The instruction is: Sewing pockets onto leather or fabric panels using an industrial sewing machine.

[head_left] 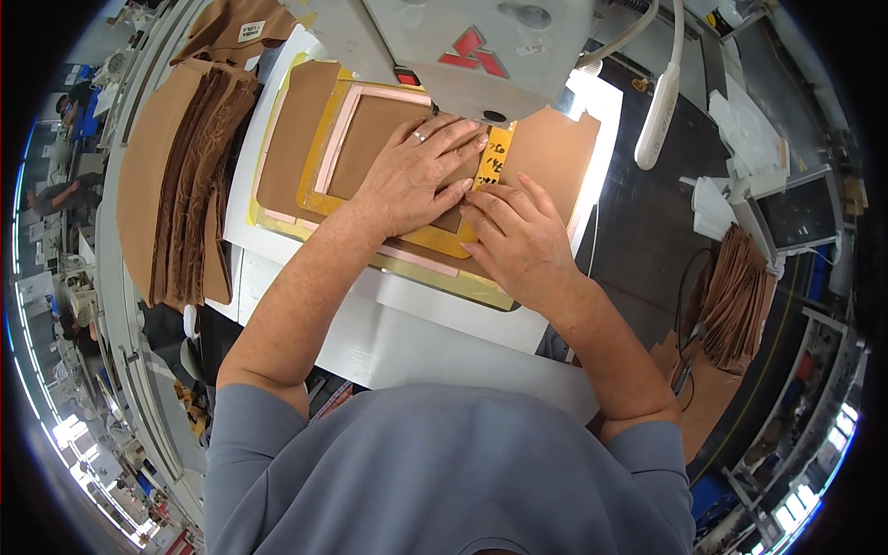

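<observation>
A yellow frame-shaped template [449, 242] with pink strips along its inner edge lies over a brown fabric piece [555, 157]. Within the opening shows a brown panel [370, 139]. My left hand [416, 171], with a ring on one finger, rests flat on that panel, fingers stretched toward the machine. Against the template's right bar, my right hand [527, 240] sits with bent fingers on top and the thumb apart, near its lower right corner. Its fingertips nearly meet my left thumb. Part of the panel is hidden under my hands.
The large grey machine head [481, 65] overhangs the far edge of the template. White sheeting [254, 199] lies beneath the work. Stacked brown fabric pieces [190, 185] stand at left; another brown bundle [735, 296] lies at right, below a screen [800, 213]. A white lamp [659, 116] hangs at upper right.
</observation>
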